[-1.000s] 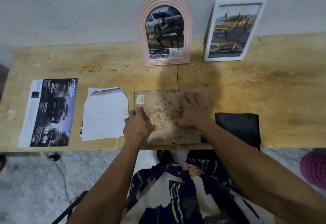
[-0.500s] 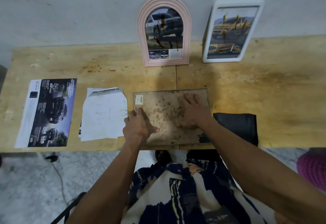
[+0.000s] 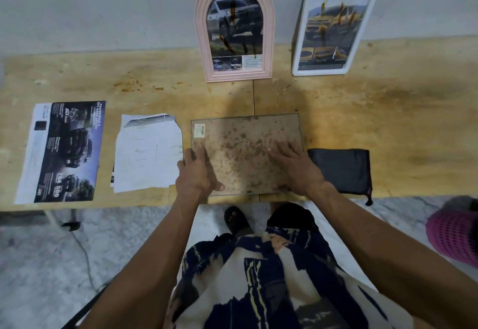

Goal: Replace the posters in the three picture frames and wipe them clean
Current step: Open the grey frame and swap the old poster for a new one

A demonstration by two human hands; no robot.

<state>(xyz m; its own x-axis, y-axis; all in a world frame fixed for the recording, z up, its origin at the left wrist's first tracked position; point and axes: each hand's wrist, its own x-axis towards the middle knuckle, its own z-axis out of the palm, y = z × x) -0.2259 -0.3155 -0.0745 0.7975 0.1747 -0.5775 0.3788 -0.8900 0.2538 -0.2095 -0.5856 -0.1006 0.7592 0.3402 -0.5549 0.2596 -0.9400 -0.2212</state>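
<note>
A rectangular picture frame (image 3: 245, 142) lies face down at the table's front edge, its brown spotted backing board up. My left hand (image 3: 198, 173) grips its left edge, thumb lying on the board. My right hand (image 3: 292, 165) rests flat on the board's right part with fingers spread. A pink arched frame (image 3: 234, 75) and a white rectangular frame (image 3: 336, 70) lean against the wall, each holding a stained truck poster. A dark truck poster (image 3: 64, 151) and a white cut sheet (image 3: 148, 152) lie to the left. A black cloth (image 3: 341, 170) lies right of the frame.
The wooden table (image 3: 388, 111) is stained and stands against a grey wall. A pink mesh object (image 3: 455, 230) sits on the floor at the right. A cable (image 3: 82, 248) runs over the marble floor under the table's left side.
My right hand has slid rightward and nearer across the backing board. My left hand keeps its hold on the left edge. The camera has shifted slightly.
</note>
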